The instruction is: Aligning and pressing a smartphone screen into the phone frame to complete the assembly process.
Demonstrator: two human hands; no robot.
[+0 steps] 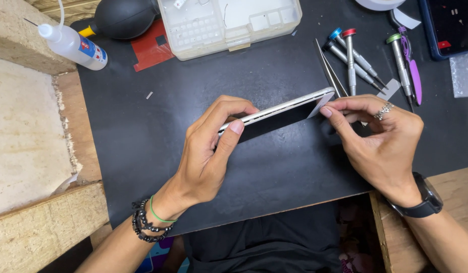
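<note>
A white smartphone (282, 108) stands on its long edge over a black work mat (143, 131), its dark screen side facing me. My left hand (211, 149) grips its left end, thumb on the near face and fingers curled over the top. At the phone's right end my right hand (378, 136), wearing a ring, pinches a thin white plastic card (319, 103) slid into the seam at the corner.
Several small screwdrivers (352, 55) and metal tweezers (329, 68) lie behind the phone. A clear parts box (229, 23), black air blower (120, 17), squeeze bottle (72, 45) and red sheet (150, 48) sit at the back. A dark phone (448, 25) lies top right. Wooden bench edges flank the mat.
</note>
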